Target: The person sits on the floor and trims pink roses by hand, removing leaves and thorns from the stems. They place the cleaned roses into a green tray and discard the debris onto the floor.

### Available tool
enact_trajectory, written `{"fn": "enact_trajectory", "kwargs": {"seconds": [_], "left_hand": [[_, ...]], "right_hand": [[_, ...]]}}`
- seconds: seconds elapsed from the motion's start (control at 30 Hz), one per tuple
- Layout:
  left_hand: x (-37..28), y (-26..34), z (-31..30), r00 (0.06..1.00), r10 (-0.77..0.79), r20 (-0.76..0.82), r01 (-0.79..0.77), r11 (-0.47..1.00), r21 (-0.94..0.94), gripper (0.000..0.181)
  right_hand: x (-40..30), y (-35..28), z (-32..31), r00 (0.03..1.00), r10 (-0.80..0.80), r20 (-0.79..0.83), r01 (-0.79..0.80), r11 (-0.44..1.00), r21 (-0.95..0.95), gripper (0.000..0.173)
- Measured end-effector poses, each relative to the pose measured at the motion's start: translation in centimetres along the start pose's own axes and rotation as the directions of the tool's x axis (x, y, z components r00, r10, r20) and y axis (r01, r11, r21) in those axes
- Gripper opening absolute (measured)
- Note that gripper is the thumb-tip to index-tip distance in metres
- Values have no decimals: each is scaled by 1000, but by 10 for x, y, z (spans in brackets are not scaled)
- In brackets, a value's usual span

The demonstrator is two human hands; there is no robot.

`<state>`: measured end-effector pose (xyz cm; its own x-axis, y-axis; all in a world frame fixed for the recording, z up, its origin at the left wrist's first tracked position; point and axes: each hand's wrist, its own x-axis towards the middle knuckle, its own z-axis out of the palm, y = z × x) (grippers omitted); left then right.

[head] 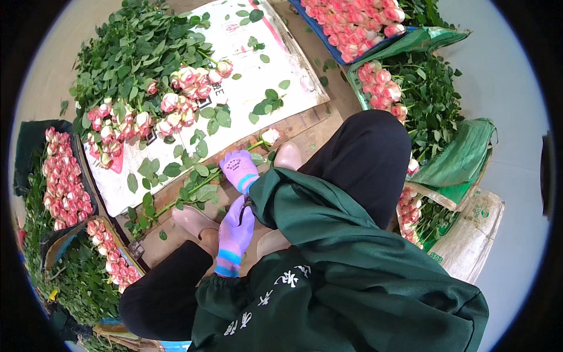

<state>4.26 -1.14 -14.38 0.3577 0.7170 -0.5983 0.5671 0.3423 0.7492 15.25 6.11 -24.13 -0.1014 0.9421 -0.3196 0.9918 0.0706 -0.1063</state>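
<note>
A single pink-edged white rose [270,136] lies slantwise before me, its long leafy stem [193,189] running down to the left. Around the upper part of that stem my right hand [239,169] is closed, in a purple glove with a blue-striped cuff. Just below, my left hand [236,229], gloved alike, has its fingertips at the right glove's cuff and sleeve edge; whether it grips anything there cannot be told. Beyond both hands, a big heap of cut roses [145,75] rests on a white printed sheet [259,83], blooms towards me and leaves away.
Stripped leaves [268,103] lie scattered on the sheet. Bundled roses stand in wraps at left [66,180] and lower left [112,259]. More bundles are at upper right [352,26] and right [380,86], beside green woven sacking [457,154]. My knees flank the work area.
</note>
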Motion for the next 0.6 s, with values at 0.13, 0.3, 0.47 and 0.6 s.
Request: {"fn": "enact_trajectory", "kwargs": {"seconds": [0.13,0.3,0.47,0.6], "left_hand": [[2,-4,2,1000,22,-20,-22,1000,11,37],[3,3,12,980,196,-34,-197,980,-27,33],[2,7,17,991,79,108,-59,982,-179,36],[-9,33,21,994,25,108,-12,993,-115,40]], "right_hand": [[5,2,3,1000,9,-14,-8,998,66,17],[-4,19,-11,999,41,1,-39,950,311,20],[-2,31,-91,962,185,-199,24,671,741,24],[-63,68,-225,766,380,-518,388,370,844,15]]}}
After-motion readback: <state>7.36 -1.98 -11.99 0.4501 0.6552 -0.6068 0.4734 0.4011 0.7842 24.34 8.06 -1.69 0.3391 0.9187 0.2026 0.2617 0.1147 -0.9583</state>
